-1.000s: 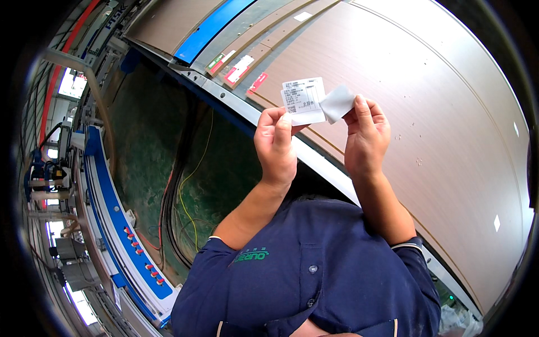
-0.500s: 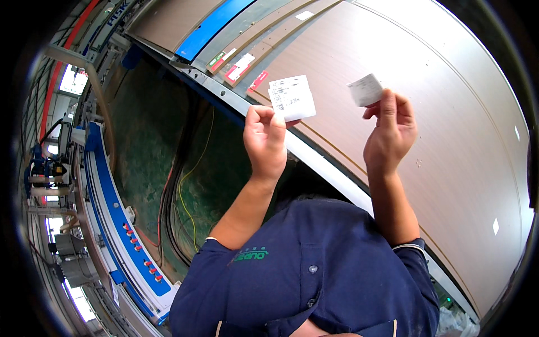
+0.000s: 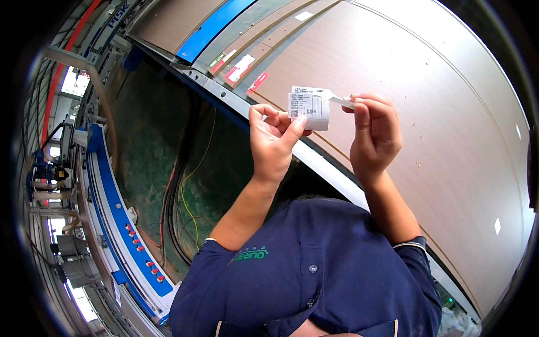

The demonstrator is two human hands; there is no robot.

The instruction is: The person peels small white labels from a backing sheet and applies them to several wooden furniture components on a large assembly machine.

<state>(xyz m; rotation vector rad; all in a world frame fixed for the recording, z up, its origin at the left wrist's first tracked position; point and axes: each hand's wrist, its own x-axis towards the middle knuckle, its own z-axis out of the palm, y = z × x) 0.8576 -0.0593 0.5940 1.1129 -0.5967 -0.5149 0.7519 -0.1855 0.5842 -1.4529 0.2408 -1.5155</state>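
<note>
While the left hand point(image 3: 273, 145) pinches black-printed white labels point(image 3: 312, 108), the right hand point(image 3: 376, 135) pinches a white slip point(image 3: 341, 102).

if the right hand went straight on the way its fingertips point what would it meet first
Probably the printed white labels in the left hand: the right hand points leftward at them, its white slip leading. Depth is unclear, so slip and labels may be touching.

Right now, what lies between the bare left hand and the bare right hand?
Head view: white printed paper labels in the left hand, then a white paper slip in the right hand; contact unclear.
</note>
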